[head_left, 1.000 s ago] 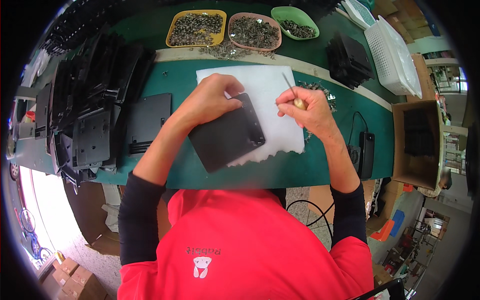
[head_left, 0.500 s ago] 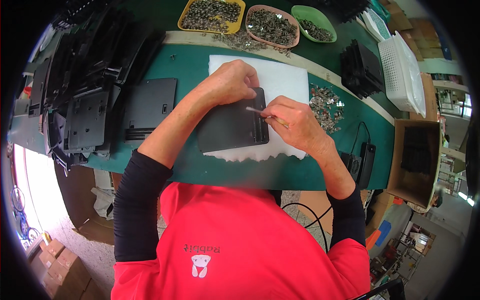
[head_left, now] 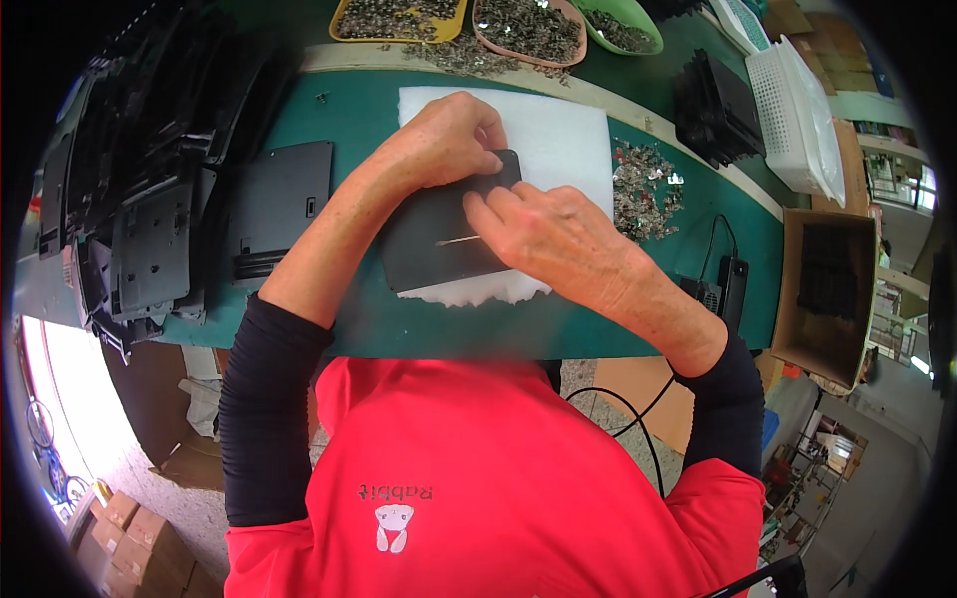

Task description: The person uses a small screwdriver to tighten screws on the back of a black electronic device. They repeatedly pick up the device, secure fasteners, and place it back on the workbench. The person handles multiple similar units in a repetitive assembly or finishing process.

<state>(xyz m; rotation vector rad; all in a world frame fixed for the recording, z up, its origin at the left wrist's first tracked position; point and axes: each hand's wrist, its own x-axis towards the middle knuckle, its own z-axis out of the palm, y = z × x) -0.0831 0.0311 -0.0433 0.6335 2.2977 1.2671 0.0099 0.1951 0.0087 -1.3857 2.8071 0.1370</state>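
A flat black plastic panel (head_left: 429, 219) lies tilted on a white foam sheet (head_left: 558, 130) in front of me. My left hand (head_left: 454, 145) reaches over it, fingers closed at its far edge near the corner. Low over the panel's right part, my right hand (head_left: 548, 234) has its fingers curled. From it a thin stick with a pale tip (head_left: 457, 240), like a cotton swab, points left across the panel. The right fingers hide the panel's right side, and whatever small part may sit under them cannot be seen.
Small metal clips (head_left: 646, 189) lie heaped right of the foam. Yellow (head_left: 454, 28), pink (head_left: 581, 45) and green (head_left: 653, 45) trays of clips stand at the back. Black panels are stacked left (head_left: 155, 239) and right (head_left: 718, 110). A cardboard box (head_left: 867, 299) stands beyond the right edge.
My right hand has moved left over the panel, and the stick now points left above the panel's middle instead of near its right edge. My left hand stays at the far edge.
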